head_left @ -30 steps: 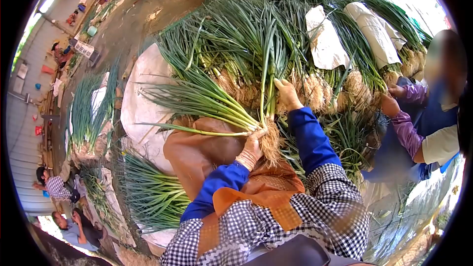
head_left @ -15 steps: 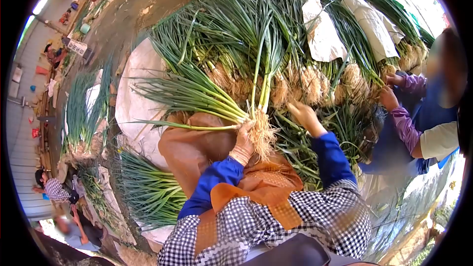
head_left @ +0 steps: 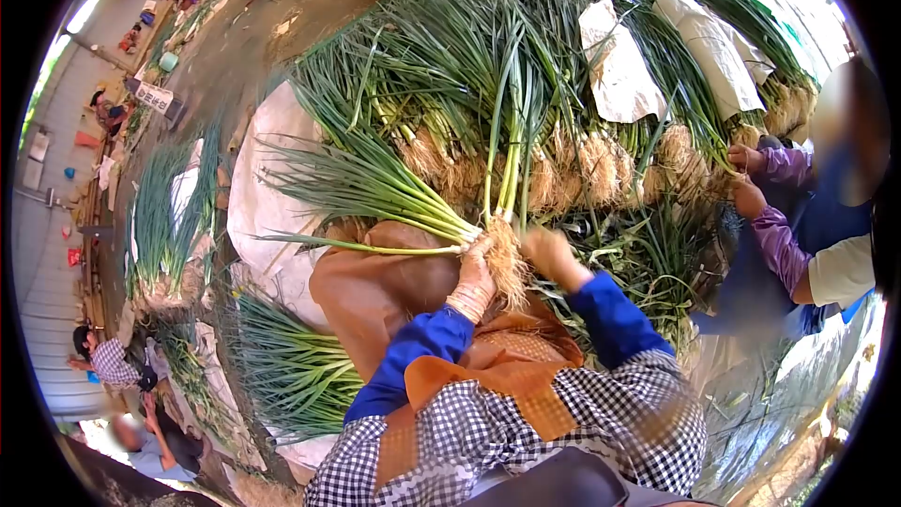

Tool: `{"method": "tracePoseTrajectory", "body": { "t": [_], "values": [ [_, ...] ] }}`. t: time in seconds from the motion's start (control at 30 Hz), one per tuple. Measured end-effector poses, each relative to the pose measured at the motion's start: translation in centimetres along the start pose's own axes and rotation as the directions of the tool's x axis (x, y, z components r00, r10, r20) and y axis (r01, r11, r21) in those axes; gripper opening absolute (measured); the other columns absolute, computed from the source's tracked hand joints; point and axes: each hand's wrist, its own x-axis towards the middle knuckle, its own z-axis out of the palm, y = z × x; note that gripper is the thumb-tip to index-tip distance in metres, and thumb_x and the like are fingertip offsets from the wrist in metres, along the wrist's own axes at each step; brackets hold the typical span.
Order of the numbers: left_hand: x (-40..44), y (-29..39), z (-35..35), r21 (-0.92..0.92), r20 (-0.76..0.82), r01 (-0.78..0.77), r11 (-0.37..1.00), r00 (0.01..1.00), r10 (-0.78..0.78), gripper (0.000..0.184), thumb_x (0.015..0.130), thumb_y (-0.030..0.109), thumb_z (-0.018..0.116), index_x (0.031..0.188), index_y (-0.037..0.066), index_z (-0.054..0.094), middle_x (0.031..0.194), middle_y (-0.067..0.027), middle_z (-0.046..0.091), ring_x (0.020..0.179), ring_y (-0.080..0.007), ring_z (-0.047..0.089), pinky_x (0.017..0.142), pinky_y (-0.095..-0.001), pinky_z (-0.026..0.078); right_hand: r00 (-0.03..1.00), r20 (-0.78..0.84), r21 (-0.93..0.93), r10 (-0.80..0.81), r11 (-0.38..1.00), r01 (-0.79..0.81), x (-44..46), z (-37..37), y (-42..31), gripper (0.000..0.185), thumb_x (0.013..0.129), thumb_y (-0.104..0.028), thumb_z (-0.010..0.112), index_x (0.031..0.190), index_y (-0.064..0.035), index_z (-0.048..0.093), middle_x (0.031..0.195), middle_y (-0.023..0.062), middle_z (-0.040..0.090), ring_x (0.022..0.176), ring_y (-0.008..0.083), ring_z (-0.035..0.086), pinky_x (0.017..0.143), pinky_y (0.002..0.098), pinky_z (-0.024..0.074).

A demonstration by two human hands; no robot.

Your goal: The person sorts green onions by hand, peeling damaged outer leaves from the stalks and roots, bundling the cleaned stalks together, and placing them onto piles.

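Observation:
My left hand is wrapped around a bunch of spring onions just above the roots. Their green leaves fan out to the upper left, with a few stalks standing more upright. The pale, stringy roots hang down to the right of that hand. Close beside the roots, my right hand has its fingers curled in. What it may hold is hidden. A large pile of spring onions lies just beyond both hands, roots toward me.
Loose green leaves lie right of my hands. Another bunch rests at my lower left beside a pale sheet. White sacking covers part of the pile. At the right, a co-worker's hands handle onions. Other people sit far left.
My right hand has moved left and slightly down, from the pile's edge to beside the roots, and its fingers have curled. My left hand keeps its hold on the spring onions.

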Motion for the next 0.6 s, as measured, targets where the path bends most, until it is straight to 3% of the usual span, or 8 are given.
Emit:
{"method": "tracePoseTrajectory", "body": {
  "t": [0.1,0.17,0.23,0.3,0.37,0.4,0.5,0.6],
  "values": [
    [-1.7,2.0,2.2,-0.142,0.104,0.148,0.979,0.986,-0.134,0.024,0.084,0.01,0.053,0.105,0.002,0.059,0.088,-0.0077,0.063,0.075,-0.0205,0.061,0.068,-0.0345,0.053,0.58,0.762,0.251,-0.288,0.957,0.144,-6.9,-1.3,1.5,0.028,0.088,-0.028,0.045,0.107,-0.0127,0.059,0.086,0.0075,0.063,0.078,0.0222,0.064,0.06,0.0361,0.0511],
    [-1.6,2.3,1.3,-0.075,0.194,0.15,0.986,0.972,-0.133,0.025,0.086,0.01,0.049,0.108,0.0,0.057,0.09,-0.0088,0.063,0.076,-0.0206,0.061,0.068,-0.0344,0.053,0.447,0.893,-0.003,0.061,0.992,-0.128,-7.9,-0.5,5.3,0.037,0.089,-0.04,0.047,0.106,-0.0117,0.062,0.092,0.0104,0.064,0.085,0.0244,0.064,0.069,0.038,0.051],
    [-0.7,2.4,0.3,-0.107,0.3,0.193,0.975,0.942,-0.154,0.026,0.087,0.01,0.047,0.109,0.0,0.057,0.092,-0.0091,0.062,0.078,-0.0204,0.061,0.07,-0.0337,0.052,0.799,0.569,0.326,0.197,0.837,-0.439,-3.5,-1.6,6.6,0.053,0.086,-0.05,0.047,0.11,-0.0037,0.059,0.1,0.0135,0.064,0.092,0.0234,0.061,0.081,0.0339,0.0474],
    [-1.2,2.5,0.4,-0.134,0.405,0.228,0.964,0.901,-0.157,0.026,0.088,0.01,0.046,0.11,-0.001,0.056,0.094,-0.0094,0.062,0.08,-0.0202,0.061,0.072,-0.0329,0.052,0.869,0.367,0.919,0.333,0.013,-0.394,1.9,-2.3,5.6,0.055,0.091,-0.047,0.042,0.117,0.0005,0.052,0.089,0.0101,0.061,0.079,0.0182,0.059,0.075,0.0359,0.0483],
    [-3.6,3.6,2.9,-0.033,0.3,0.143,0.989,0.945,-0.126,0.026,0.089,0.01,0.045,0.11,-0.002,0.055,0.096,-0.0087,0.061,0.085,-0.0182,0.06,0.077,-0.0306,0.051,0.872,0.432,0.78,0.229,-0.581,-0.234,7.6,-2.1,4.4,0.053,0.093,-0.043,0.041,0.123,0.0002,0.048,0.089,0.0089,0.059,0.08,0.0154,0.057,0.076,0.0367,0.0477],
    [-4.3,4.0,3.2,0.023,0.246,0.099,0.995,0.964,-0.102,0.026,0.09,0.009,0.044,0.111,-0.002,0.054,0.097,-0.0084,0.06,0.087,-0.0173,0.059,0.08,-0.0295,0.05,0.917,0.086,0.989,0.389,-0.143,-0.032,9.3,-1.6,3.1,0.05,0.094,-0.04,0.04,0.123,-0.0007,0.048,0.09,0.0085,0.059,0.082,0.0159,0.057,0.077,0.0358,0.047],
    [-3.0,4.9,-1.4,0.078,0.181,0.066,0.995,0.98,-0.079,0.022,0.083,-0.002,0.051,0.104,0.003,0.055,0.093,-0.0062,0.06,0.086,-0.0171,0.059,0.079,-0.03,0.051,0.704,-0.311,0.937,0.639,0.329,0.116,16.7,7.7,3.9,0.04,0.093,-0.032,0.043,0.118,-0.0034,0.053,0.1,0.0159,0.061,0.085,0.0272,0.059,0.079,0.0314,0.0447],
    [-7.1,7.1,2.9,0.108,0.133,0.007,0.994,0.991,-0.022,0.02,0.078,-0.006,0.056,0.092,0.007,0.054,0.08,-0.0013,0.057,0.078,-0.0152,0.059,0.075,-0.0292,0.052,0.677,0.03,0.865,0.736,0.32,-0.387,13.0,-6.6,0.6,0.046,0.089,-0.043,0.046,0.1,-0.0021,0.063,0.089,0.0161,0.065,0.088,0.0306,0.059,0.077,0.0346,0.0449]
  ]
}}
